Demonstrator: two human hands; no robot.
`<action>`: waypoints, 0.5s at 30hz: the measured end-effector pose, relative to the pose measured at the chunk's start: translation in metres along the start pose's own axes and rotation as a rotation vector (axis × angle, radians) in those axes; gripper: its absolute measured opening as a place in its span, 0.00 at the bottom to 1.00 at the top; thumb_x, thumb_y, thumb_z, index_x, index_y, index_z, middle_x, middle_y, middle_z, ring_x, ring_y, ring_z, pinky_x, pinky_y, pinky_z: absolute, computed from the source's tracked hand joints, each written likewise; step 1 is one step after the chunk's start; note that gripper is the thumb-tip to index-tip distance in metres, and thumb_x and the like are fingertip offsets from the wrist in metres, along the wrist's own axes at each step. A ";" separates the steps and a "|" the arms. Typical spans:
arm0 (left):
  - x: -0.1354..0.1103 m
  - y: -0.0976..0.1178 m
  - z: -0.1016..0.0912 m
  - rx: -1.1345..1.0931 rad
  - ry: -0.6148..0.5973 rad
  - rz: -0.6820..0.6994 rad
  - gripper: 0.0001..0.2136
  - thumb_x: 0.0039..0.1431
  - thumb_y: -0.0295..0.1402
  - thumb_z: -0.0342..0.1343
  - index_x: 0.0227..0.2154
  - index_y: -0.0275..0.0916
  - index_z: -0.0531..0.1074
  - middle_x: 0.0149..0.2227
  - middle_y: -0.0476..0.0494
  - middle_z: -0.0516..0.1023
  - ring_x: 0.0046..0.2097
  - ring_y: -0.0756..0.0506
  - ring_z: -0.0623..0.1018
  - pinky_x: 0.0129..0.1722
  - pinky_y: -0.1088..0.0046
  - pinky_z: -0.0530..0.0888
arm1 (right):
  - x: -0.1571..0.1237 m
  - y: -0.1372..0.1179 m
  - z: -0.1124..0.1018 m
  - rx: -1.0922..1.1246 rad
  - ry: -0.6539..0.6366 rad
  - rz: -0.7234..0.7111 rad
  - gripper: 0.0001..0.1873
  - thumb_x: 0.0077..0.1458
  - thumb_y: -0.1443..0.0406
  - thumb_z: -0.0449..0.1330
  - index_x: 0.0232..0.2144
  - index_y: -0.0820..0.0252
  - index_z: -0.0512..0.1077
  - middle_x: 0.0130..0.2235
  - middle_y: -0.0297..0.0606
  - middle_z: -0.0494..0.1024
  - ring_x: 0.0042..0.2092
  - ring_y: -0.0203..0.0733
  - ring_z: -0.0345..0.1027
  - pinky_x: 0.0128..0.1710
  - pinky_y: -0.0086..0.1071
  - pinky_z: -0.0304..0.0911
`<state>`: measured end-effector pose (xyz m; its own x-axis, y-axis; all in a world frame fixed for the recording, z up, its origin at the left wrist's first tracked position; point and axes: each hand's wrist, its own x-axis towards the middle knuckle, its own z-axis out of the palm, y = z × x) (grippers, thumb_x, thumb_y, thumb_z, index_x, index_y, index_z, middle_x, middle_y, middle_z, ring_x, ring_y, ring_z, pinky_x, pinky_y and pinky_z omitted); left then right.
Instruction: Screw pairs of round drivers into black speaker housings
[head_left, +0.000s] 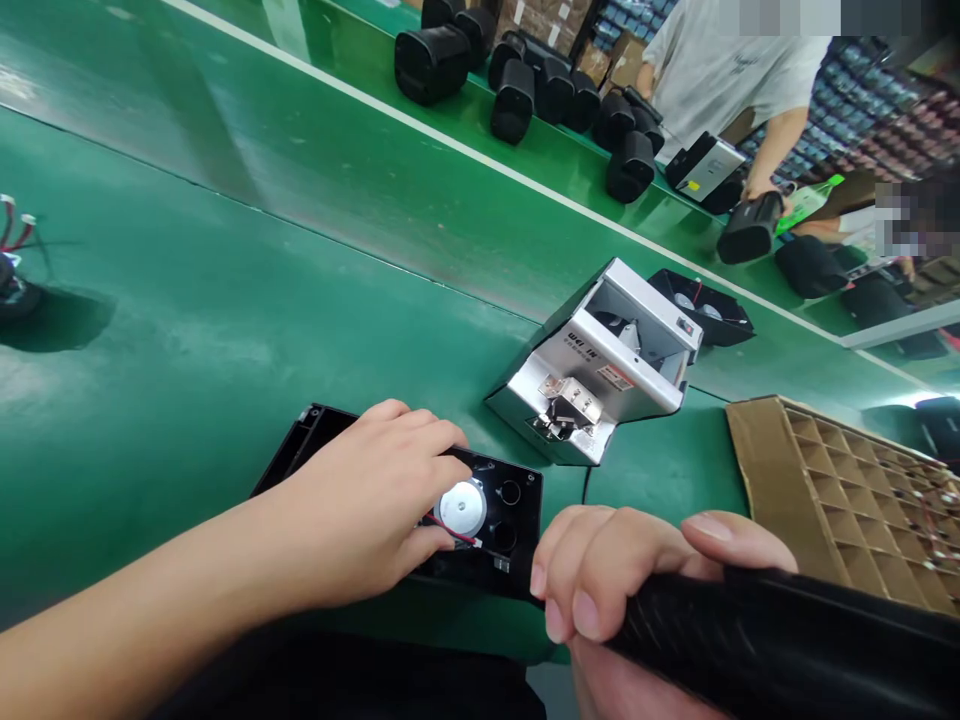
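My left hand [367, 500] rests on a black plastic housing [517, 510] lying open on the green bench, fingers curled around a round silver part [461, 508] with a red and black wire. My right hand [615, 575] is wrapped around a black textured tool handle [780, 640] at the lower right, just beside the housing's right edge.
A silver screw feeder machine [600, 370] stands just behind the housing. A cardboard grid tray [847, 480] with small parts lies at right. Several black housings [517, 95] line the far bench, where another person [735, 80] works. A wired part [15, 280] sits at far left.
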<state>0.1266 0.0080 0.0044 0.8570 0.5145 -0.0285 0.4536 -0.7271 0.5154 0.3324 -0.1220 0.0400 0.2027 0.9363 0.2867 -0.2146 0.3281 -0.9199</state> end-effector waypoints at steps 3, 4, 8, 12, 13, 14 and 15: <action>0.000 0.000 0.000 0.004 0.000 -0.003 0.12 0.63 0.39 0.76 0.48 0.48 0.86 0.57 0.42 0.86 0.57 0.32 0.84 0.58 0.44 0.73 | 0.000 -0.001 0.002 0.000 0.023 0.007 0.16 0.80 0.57 0.57 0.58 0.37 0.83 0.31 0.34 0.86 0.28 0.47 0.78 0.33 0.44 0.79; 0.000 0.000 0.000 0.005 0.002 -0.002 0.12 0.63 0.39 0.76 0.48 0.48 0.86 0.56 0.43 0.86 0.56 0.32 0.84 0.58 0.45 0.73 | 0.000 -0.001 0.004 -0.001 0.037 0.004 0.15 0.80 0.56 0.58 0.58 0.37 0.83 0.31 0.34 0.86 0.27 0.47 0.78 0.32 0.44 0.79; 0.000 0.000 0.001 0.018 0.020 0.020 0.12 0.62 0.38 0.77 0.47 0.47 0.86 0.56 0.42 0.86 0.55 0.32 0.84 0.57 0.47 0.72 | 0.000 -0.002 0.010 -0.036 0.077 -0.021 0.13 0.79 0.53 0.62 0.57 0.38 0.84 0.29 0.33 0.84 0.25 0.46 0.75 0.30 0.44 0.79; 0.000 0.000 0.002 0.018 0.045 0.034 0.13 0.62 0.39 0.77 0.47 0.46 0.85 0.55 0.41 0.86 0.54 0.32 0.84 0.55 0.48 0.72 | 0.000 -0.002 0.008 -0.057 0.037 -0.028 0.13 0.77 0.54 0.63 0.57 0.36 0.84 0.29 0.32 0.84 0.25 0.45 0.76 0.30 0.43 0.79; 0.000 0.000 0.002 0.016 0.048 0.033 0.13 0.61 0.39 0.77 0.47 0.46 0.85 0.54 0.41 0.86 0.54 0.32 0.84 0.55 0.48 0.72 | 0.000 -0.003 0.006 -0.047 0.032 -0.030 0.14 0.78 0.55 0.61 0.58 0.36 0.83 0.30 0.32 0.85 0.26 0.45 0.76 0.31 0.43 0.79; 0.000 0.000 0.003 0.012 0.052 0.032 0.13 0.61 0.39 0.77 0.46 0.47 0.85 0.53 0.42 0.86 0.54 0.32 0.84 0.55 0.49 0.72 | 0.000 -0.003 0.002 -0.032 0.031 -0.024 0.15 0.78 0.58 0.60 0.58 0.36 0.83 0.30 0.32 0.86 0.26 0.45 0.77 0.32 0.43 0.79; 0.000 0.000 0.003 0.006 0.055 0.032 0.13 0.61 0.38 0.78 0.46 0.47 0.85 0.53 0.42 0.86 0.54 0.33 0.84 0.56 0.50 0.72 | 0.001 -0.004 -0.002 -0.015 0.016 -0.001 0.15 0.78 0.60 0.58 0.56 0.38 0.84 0.31 0.33 0.86 0.27 0.46 0.78 0.33 0.44 0.79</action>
<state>0.1277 0.0065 0.0022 0.8565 0.5149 0.0352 0.4278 -0.7464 0.5098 0.3352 -0.1229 0.0429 0.2181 0.9340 0.2830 -0.2001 0.3266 -0.9237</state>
